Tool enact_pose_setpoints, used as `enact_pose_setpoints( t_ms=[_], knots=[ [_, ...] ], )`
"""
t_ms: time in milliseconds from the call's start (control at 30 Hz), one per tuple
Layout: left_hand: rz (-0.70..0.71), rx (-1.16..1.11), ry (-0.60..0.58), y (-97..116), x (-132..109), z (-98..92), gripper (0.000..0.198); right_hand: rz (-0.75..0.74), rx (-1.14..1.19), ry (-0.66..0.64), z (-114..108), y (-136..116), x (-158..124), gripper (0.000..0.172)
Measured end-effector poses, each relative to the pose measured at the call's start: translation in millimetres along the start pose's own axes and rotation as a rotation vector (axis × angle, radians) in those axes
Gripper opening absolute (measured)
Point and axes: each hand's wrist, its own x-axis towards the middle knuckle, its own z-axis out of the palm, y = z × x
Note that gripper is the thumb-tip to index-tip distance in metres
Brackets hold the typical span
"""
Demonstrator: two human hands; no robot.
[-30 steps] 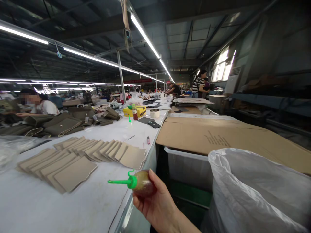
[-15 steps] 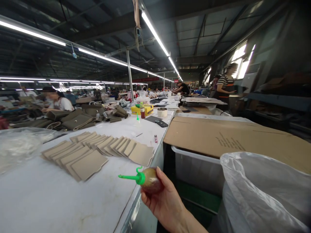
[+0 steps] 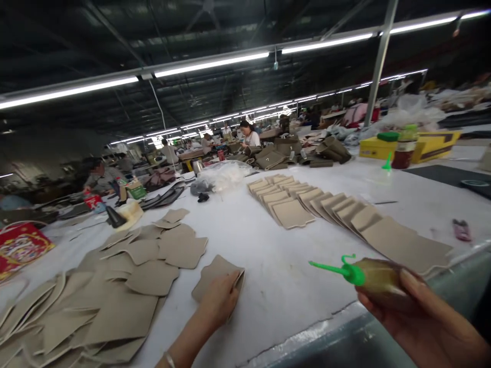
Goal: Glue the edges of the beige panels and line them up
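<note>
Left hand (image 3: 219, 301) has entered holding beige panel (image 3: 211, 272); right hand (image 3: 435, 317) holds bottle (image 3: 379, 282); print blurred on red package (image 3: 23, 246)

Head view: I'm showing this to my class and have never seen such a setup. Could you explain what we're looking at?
There is no machine here, just a person's two bare hands. The picture comes from a camera worn on their head, looking forward and down. The right hand holds a bottle with a long green nozzle. The left hand touches a beige piece; how firmly it grips is hard to tell. On the white table, a loose pile of similar pieces lies to the left, and overlapping rows lie to the right, with a yellow box beyond.
</note>
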Motion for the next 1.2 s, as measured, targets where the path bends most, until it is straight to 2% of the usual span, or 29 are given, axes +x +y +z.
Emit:
enact_pose_setpoints(
  t_ms=[133, 267, 433, 567, 667, 767, 967, 1200],
  knots=[
    [0.118, -0.180, 0.039, 1, 3, 5.8, 0.040, -0.031, -0.186, -0.140, 33, 16, -9, 0.054],
    [0.142, -0.353, 0.037, 2, -1, 13.8, 0.047, -0.196, -0.462, -0.191, 59, 34, -12, 0.062],
    [0.003, -0.669, -0.072, 6, 8, 24.7, 0.057, -0.452, -0.832, -0.320, 63, 57, 9, 0.059],
    [0.014, -0.801, -0.122, 5, 21, 32.7, 0.044, -0.622, -0.991, -0.421, 66, 67, 27, 0.053],
    [0.019, -0.842, -0.133, 5, 26, 35.3, 0.040, -0.705, -1.054, -0.477, 72, 70, 32, 0.050],
    [0.008, -0.869, -0.143, 5, 26, 34.2, 0.046, -0.751, -1.101, -0.531, 76, 72, 34, 0.048],
    [0.022, -0.845, -0.137, 6, 24, 28.6, 0.046, -0.825, -1.147, -0.582, 75, 75, 41, 0.045],
    [0.041, -0.747, -0.081, 10, 21, 24.2, 0.044, -0.777, -1.143, -0.559, 73, 75, 43, 0.043]
  ],
)
